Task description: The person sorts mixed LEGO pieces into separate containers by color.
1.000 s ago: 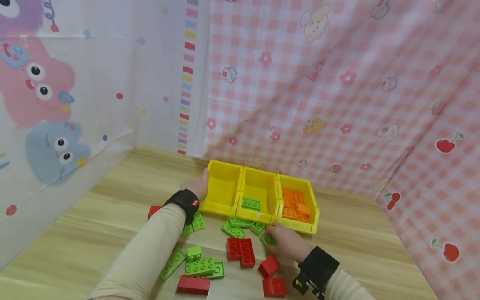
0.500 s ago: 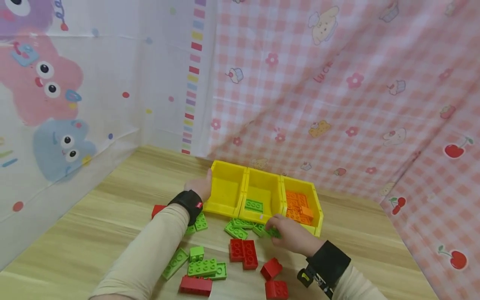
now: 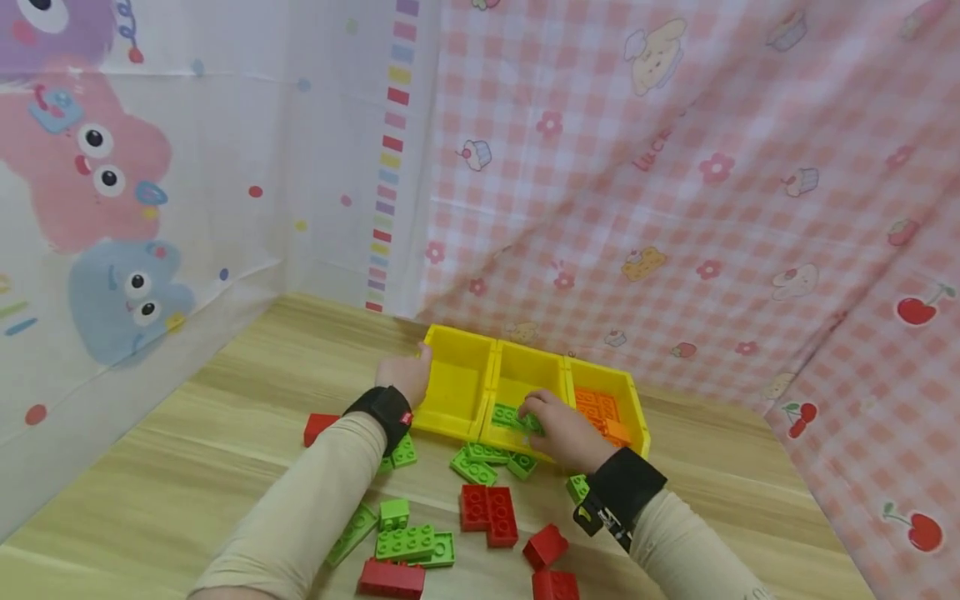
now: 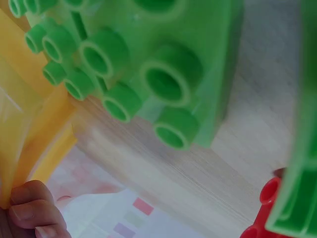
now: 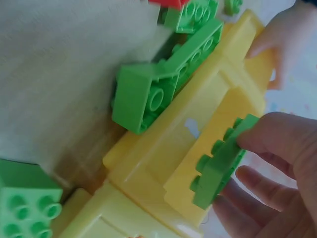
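Note:
My left hand (image 3: 405,375) grips the left wall of a yellow three-part bin (image 3: 456,379); in the left wrist view its fingers (image 4: 37,213) curl at the yellow edge. My right hand (image 3: 566,429) is over the front of the middle compartment. It pinches a green building brick (image 5: 223,163) between thumb and fingers, studs facing the bin's front wall. Another green brick (image 3: 504,414) lies in that middle compartment. Orange bricks (image 3: 596,404) lie in the right compartment, partly hidden by the right hand. The left compartment shows only bare yellow floor.
Several green bricks (image 3: 474,468) lie along the bin's front edge. Nearer are more green bricks (image 3: 405,542) and several red bricks (image 3: 501,515). A red brick (image 3: 318,427) sits left of the left forearm. Patterned cloth walls (image 3: 562,167) stand behind the bin and at both sides.
My right hand has lifted a green brick from the table before the bin and carried it up and left, over the middle compartment. The left hand keeps its grip on the bin.

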Motion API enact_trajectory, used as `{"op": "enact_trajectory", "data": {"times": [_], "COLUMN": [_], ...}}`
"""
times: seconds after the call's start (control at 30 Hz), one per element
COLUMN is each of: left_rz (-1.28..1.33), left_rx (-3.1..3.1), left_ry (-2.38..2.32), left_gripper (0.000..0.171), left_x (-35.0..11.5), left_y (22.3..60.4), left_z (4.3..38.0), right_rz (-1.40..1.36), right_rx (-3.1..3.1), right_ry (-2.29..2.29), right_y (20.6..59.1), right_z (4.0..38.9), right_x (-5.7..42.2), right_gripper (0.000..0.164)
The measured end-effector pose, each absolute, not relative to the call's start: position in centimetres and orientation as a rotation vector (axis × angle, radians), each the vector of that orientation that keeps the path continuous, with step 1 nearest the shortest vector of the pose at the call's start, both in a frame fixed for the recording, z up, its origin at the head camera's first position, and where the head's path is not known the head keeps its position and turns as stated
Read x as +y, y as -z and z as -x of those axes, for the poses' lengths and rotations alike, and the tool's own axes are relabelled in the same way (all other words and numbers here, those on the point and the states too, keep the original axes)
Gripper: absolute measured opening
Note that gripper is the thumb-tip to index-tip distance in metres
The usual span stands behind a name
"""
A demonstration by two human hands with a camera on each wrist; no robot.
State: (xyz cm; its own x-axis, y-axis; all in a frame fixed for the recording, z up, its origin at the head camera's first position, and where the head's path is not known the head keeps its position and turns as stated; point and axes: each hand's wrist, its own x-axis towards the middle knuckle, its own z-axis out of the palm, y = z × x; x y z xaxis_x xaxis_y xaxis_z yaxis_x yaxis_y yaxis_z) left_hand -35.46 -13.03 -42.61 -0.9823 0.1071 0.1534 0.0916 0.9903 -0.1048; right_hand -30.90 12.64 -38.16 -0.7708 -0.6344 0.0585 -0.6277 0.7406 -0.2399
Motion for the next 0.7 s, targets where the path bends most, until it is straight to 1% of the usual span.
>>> {"op": "enact_trajectory", "data": {"times": [0.1,0.37,0.7], "left_rz": [0.128,0.101,0.097], "left_rx": [-2.977,-2.998,-2.968], "left_ry": [-0.134,-0.121,-0.133], "left_gripper": [0.043,0.043,0.043], "left_x": [-13.2,-13.0,-13.0], "left_y": [42.7,42.9,42.3], "left_z": [35.5,35.2,34.8], "right_rz": [1.044,1.025,0.907], "right_rx": [2.926,2.999,3.041], "right_ry": [0.343,0.159,0.067], "right_y": [38.6,40.8,42.9], "right_z": [32.4,35.7,38.6], "right_x": [11.6,10.0,8.7], "right_gripper": [0.028,0.025,0.022]}}
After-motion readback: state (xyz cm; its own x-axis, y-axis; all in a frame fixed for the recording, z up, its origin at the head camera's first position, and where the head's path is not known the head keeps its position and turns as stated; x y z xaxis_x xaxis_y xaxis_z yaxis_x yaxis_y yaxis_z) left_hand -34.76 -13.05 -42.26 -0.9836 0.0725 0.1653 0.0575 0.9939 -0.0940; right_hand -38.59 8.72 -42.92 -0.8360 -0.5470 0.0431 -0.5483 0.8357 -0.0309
